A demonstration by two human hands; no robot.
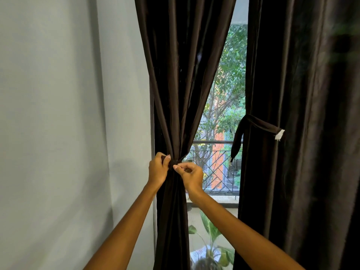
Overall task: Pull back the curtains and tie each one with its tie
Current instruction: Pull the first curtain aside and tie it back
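- Both hands are up at the waist of the left curtain (175, 84), which is gathered into a tight bunch beside the pale wall (58, 114).
- The left hand (157, 169) is curled, thumb and fingers pinching one end of the dark tie (174, 163) against the bunched fabric.
- The right hand (190, 173) is curled too, fingertips nipping the other end just beside it. The knot or fastening sits between the two hands, mostly hidden, so I cannot tell whether it is secured.
- Risk one: if either pinch lets go before the ends are joined, the tie slackens and the gathered folds spill back across the window (220, 114).
- Risk two: the tie is the same dark colour as the cloth, so an end could be lost among the folds and fumbled.
- Risk three: pulling hard sideways to cinch it drags on the fabric above, and that load goes up to whatever holds the curtain, out of view.
- Over on the other side, the right curtain (292, 133) hangs full, with its own tie (261, 125) looped loosely round the edge, one end dangling and a pale tab showing. It looks unfastened, so that half of the job seems still open.
- A leafy potted plant (208, 240) stands low behind the gap; falling cloth could brush it.
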